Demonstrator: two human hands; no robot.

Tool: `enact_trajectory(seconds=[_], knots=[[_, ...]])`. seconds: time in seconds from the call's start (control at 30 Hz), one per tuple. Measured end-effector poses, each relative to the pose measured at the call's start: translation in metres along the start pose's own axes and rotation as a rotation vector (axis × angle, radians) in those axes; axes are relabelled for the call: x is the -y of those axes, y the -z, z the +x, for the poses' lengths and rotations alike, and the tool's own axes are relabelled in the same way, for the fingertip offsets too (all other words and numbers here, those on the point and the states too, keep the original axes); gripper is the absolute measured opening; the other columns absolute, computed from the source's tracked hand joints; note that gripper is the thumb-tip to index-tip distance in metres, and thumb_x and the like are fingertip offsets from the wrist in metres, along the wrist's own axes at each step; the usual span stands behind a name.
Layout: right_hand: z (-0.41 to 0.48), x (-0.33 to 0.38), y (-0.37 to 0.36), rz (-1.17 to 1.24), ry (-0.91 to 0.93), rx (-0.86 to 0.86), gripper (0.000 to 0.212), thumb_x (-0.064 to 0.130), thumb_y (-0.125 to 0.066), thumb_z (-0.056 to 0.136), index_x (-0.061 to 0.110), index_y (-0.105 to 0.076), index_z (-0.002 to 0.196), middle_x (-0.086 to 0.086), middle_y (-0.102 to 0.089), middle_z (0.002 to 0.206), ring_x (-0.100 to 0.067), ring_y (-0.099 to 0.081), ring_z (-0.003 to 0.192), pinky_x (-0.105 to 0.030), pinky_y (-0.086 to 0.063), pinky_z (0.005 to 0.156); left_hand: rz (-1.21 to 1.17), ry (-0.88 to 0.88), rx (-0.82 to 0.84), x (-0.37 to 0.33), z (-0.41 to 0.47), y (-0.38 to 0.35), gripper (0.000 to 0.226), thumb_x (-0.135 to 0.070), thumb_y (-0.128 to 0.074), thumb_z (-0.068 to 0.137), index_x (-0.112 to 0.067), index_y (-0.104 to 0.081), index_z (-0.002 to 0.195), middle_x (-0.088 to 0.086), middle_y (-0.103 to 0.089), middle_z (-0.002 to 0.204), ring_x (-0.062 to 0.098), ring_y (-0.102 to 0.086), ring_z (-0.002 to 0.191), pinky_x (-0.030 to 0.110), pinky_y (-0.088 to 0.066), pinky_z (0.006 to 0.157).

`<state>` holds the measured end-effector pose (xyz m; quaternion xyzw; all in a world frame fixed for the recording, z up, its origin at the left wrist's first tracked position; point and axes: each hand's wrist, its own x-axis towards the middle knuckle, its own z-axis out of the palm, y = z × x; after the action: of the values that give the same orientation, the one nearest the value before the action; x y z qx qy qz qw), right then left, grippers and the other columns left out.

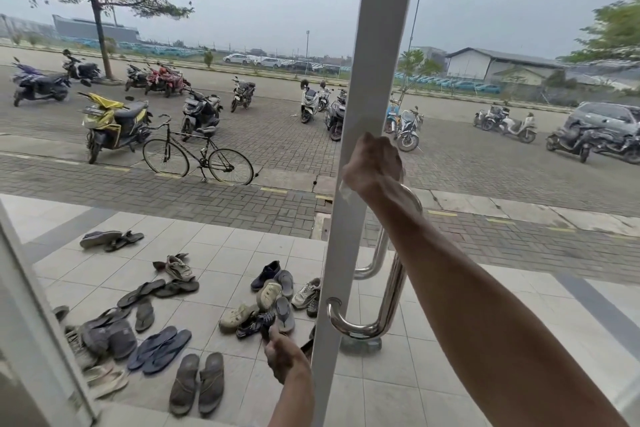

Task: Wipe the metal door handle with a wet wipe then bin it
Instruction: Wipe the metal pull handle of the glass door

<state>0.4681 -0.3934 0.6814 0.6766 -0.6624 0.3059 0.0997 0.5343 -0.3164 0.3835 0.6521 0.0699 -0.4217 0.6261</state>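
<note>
Head view shows the wiping step in hand. The right hand (374, 163) is clenched around the top part of the metal door handle (391, 295). A white corner of the wet wipe (346, 190) comes out under the palm at 8 o'clock, so the wipe seems to lie between the fingers and the tube. The long lower part of the handle and its bottom bend shine bare below the forearm. The next move probably calls for sliding the grasp down toward 6 o'clock along the tube, with the wipe wrapped around it, and then round the bend.

The left hand (284, 359) is low, at 7 o'clock of the handle, curled just beside the edge of the white door frame (363, 80). Whether it grasps the frame or something dark cannot be told. No bin is in view, so it must be looked for afterwards. Many shoes (185, 383) lie on the tiled floor (221, 246) at 9 o'clock and could trip a step outside. A bicycle (197, 154) and motorbikes (110, 121) stand far beyond.
</note>
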Motion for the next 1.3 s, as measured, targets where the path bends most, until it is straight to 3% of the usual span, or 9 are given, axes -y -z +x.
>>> enact_trajectory(seconds=[0.3, 0.43, 0.53, 0.6, 0.8, 0.93, 1.1, 1.2, 1.3], knots=[[0.011, 0.025, -0.015, 0.027, -0.086, -0.037, 0.015, 0.015, -0.051, 0.096, 0.007, -0.064, 0.099, -0.009, -0.069, 0.098, -0.025, -0.068, 0.088, -0.032, -0.054, 0.069, -0.031, -0.022, -0.019, -0.019, 0.008, 0.008, 0.055, -0.04, -0.038, 0.1, 0.004, -0.05, 0.131, 0.026, -0.047, 0.139, 0.039, -0.043, 0.13, 0.038, -0.032, 0.105], [0.035, 0.0, 0.013, 0.31, -0.327, 0.521, 0.016, 0.018, -0.077, 0.078, 0.006, -0.066, 0.078, -0.007, -0.067, 0.068, -0.017, -0.061, 0.05, -0.024, -0.048, 0.049, -0.06, -0.026, 0.006, -0.019, 0.007, 0.017, 0.055, -0.043, -0.037, 0.098, 0.0, -0.053, 0.129, 0.023, -0.054, 0.135, 0.036, -0.049, 0.125, 0.038, -0.036, 0.104], [0.036, -0.021, 0.026, 0.598, -0.464, 0.783, 0.016, 0.012, -0.064, 0.088, -0.003, -0.065, 0.081, -0.011, -0.067, 0.054, -0.018, -0.06, 0.038, -0.019, -0.048, 0.046, -0.054, -0.025, -0.004, -0.016, 0.006, 0.024, 0.054, -0.041, -0.037, 0.099, 0.003, -0.056, 0.126, 0.024, -0.057, 0.128, 0.036, -0.051, 0.121, 0.035, -0.036, 0.099], [0.037, -0.027, 0.022, 0.796, -0.523, 0.722, 0.013, 0.006, -0.063, 0.087, -0.007, -0.063, 0.085, -0.013, -0.066, 0.052, -0.019, -0.061, 0.037, -0.02, -0.048, 0.039, -0.044, -0.028, -0.018, -0.014, 0.011, 0.027, 0.055, -0.041, -0.036, 0.099, 0.003, -0.057, 0.125, 0.024, -0.057, 0.13, 0.036, -0.05, 0.122, 0.035, -0.036, 0.099], [0.03, -0.005, 0.001, 0.433, -0.464, 0.36, 0.04, 0.031, -0.087, 0.062, 0.003, -0.065, 0.08, -0.007, -0.068, 0.067, -0.016, -0.063, 0.053, -0.026, -0.053, 0.053, -0.018, -0.018, -0.032, -0.015, 0.014, 0.028, 0.055, -0.041, -0.038, 0.099, 0.003, -0.054, 0.128, 0.026, -0.051, 0.136, 0.038, -0.046, 0.126, 0.037, -0.034, 0.103], [0.006, 0.023, -0.006, 0.106, -0.17, -0.054, 0.028, 0.027, -0.05, 0.097, 0.005, -0.066, 0.097, -0.004, -0.061, 0.081, -0.02, -0.059, 0.073, -0.027, -0.047, 0.06, -0.022, -0.029, -0.03, -0.014, 0.014, 0.025, 0.054, -0.04, -0.037, 0.1, 0.003, -0.052, 0.129, 0.026, -0.049, 0.137, 0.038, -0.045, 0.127, 0.037, -0.033, 0.103], [-0.027, 0.017, -0.023, -0.281, 0.317, 0.162, 0.037, 0.013, -0.03, 0.103, -0.004, -0.048, 0.131, -0.022, -0.054, 0.124, -0.033, -0.052, 0.118, -0.036, -0.036, 0.096, 0.004, -0.026, -0.013, -0.013, 0.013, 0.027, 0.057, -0.043, -0.037, 0.099, 0.003, -0.05, 0.131, 0.027, -0.047, 0.139, 0.04, -0.043, 0.129, 0.041, -0.03, 0.108], [-0.033, 0.008, -0.03, -0.269, 0.356, -0.069, 0.022, 0.015, -0.058, 0.092, 0.001, -0.066, 0.107, -0.022, -0.065, 0.099, -0.03, -0.064, 0.095, -0.034, -0.045, 0.082, -0.003, -0.037, -0.01, -0.009, 0.013, 0.028, 0.056, -0.041, -0.037, 0.099, 0.003, -0.05, 0.132, 0.027, -0.049, 0.137, 0.04, -0.043, 0.128, 0.039, -0.031, 0.106], [-0.031, 0.016, -0.009, -0.173, 0.29, 0.053, 0.02, 0.012, -0.047, 0.096, 0.011, -0.061, 0.082, -0.009, -0.055, 0.075, -0.022, -0.058, 0.075, -0.035, -0.043, 0.073, 0.014, -0.036, 0.003, -0.005, 0.007, 0.032, 0.056, -0.042, -0.038, 0.099, 0.001, -0.051, 0.132, 0.026, -0.049, 0.138, 0.039, -0.044, 0.128, 0.039, -0.031, 0.107]])
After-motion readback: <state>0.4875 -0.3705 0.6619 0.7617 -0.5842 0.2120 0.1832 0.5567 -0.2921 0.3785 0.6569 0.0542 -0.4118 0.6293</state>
